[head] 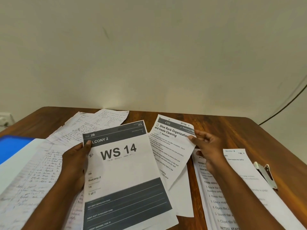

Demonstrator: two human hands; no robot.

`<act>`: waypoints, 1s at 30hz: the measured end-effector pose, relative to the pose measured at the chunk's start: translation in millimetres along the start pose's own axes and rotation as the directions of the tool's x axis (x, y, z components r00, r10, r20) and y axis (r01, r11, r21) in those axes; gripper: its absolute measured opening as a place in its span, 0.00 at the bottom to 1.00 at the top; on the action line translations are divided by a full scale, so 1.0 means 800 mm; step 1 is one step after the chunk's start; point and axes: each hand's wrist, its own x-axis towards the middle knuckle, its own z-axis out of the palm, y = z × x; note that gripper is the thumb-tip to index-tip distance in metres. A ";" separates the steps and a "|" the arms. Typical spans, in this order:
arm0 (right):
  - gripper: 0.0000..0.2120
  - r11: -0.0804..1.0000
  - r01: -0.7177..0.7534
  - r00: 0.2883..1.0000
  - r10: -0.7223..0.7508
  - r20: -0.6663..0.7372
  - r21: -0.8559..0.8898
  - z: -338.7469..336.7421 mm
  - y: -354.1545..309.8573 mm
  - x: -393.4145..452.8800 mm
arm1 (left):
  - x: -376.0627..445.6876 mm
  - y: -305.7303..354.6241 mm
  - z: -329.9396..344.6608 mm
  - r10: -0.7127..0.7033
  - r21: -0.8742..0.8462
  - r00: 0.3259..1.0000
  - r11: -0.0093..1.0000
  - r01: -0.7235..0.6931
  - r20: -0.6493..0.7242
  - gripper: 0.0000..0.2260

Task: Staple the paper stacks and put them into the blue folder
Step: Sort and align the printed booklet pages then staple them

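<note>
Now left hand [75,165] grip pinching WS 14 sheet [126,176], right hand [206,146] grip pinching shoe-rack sheet [169,146]

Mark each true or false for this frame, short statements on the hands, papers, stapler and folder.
1. The left hand holds the WS 14 sheet by its left edge. True.
2. The right hand grips the stapler. False: it pinches the Shoe Rack sheet; the stapler lies apart on the table, at the right.
3. The blue folder is at the left edge of the view. True.
4. Handwritten pages lie on the table behind the WS 14 sheet. True.
5. The stapler sits inside the blue folder. False: it lies on the far right, beside a printed sheet.
</note>
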 end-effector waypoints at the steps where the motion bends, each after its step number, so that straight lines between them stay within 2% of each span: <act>1: 0.15 1.000 -0.005 1.000 0.005 0.010 0.013 -0.001 -0.004 0.001 | 0.000 0.000 -0.001 -0.012 -0.019 1.000 1.000 0.012 0.004 0.11; 5: 0.19 0.994 0.010 0.998 -0.017 0.066 0.105 -0.005 -0.024 0.004 | 0.005 0.002 -0.003 -0.036 -0.060 0.999 0.997 0.038 0.028 0.12; 9: 0.19 0.985 0.040 0.986 -0.066 0.156 0.166 0.000 -0.052 -0.003 | 0.009 0.008 -0.009 -0.036 -0.055 0.998 0.998 0.038 0.042 0.13; 12: 0.19 0.987 0.069 0.977 -0.096 0.191 0.144 -0.007 -0.067 -0.006 | 0.008 0.010 -0.009 -0.045 -0.059 0.998 0.997 0.047 0.049 0.11; 17: 0.11 0.992 0.098 0.970 -0.113 0.213 0.079 -0.020 -0.082 -0.007 | 0.007 0.012 -0.010 -0.079 -0.081 0.994 0.993 0.085 0.072 0.10; 30: 0.11 0.991 0.116 0.979 -0.101 0.175 -0.074 -0.040 -0.092 -0.007 | 0.011 0.007 -0.011 -0.068 -0.076 0.992 0.994 0.076 0.107 0.08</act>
